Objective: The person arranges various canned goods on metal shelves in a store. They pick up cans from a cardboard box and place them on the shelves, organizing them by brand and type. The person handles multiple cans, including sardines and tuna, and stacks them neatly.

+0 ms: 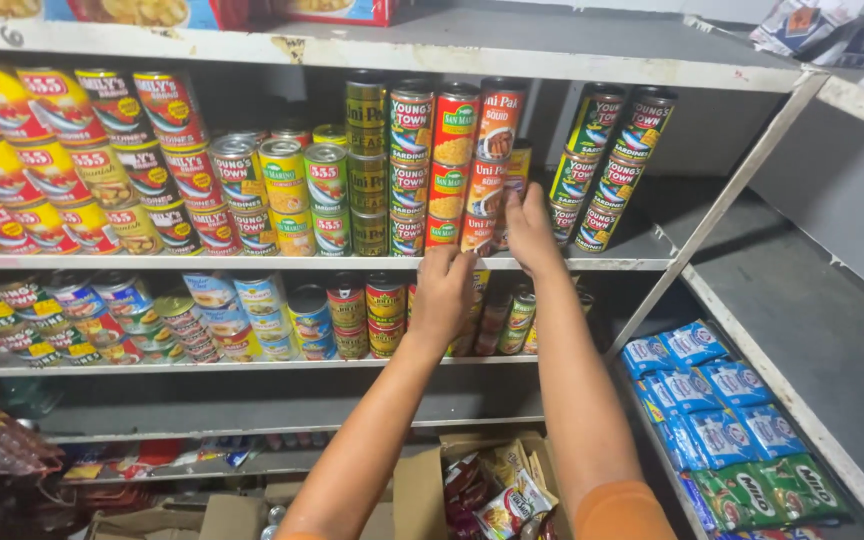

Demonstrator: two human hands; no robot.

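Hands at the shelf (252,262) front edge: left hand (442,290) clamped on a can (473,232), right hand (530,228) gripping behind it.

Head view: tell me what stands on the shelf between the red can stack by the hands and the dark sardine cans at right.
Nothing: between the red can stack and the dark sardine cans, only bare shelf and back wall show in the head view.

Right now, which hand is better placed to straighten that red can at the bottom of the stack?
Probably the left hand: its fingers rest at the shelf edge right below the red can. The right hand is further right, on the neighbouring can stack.
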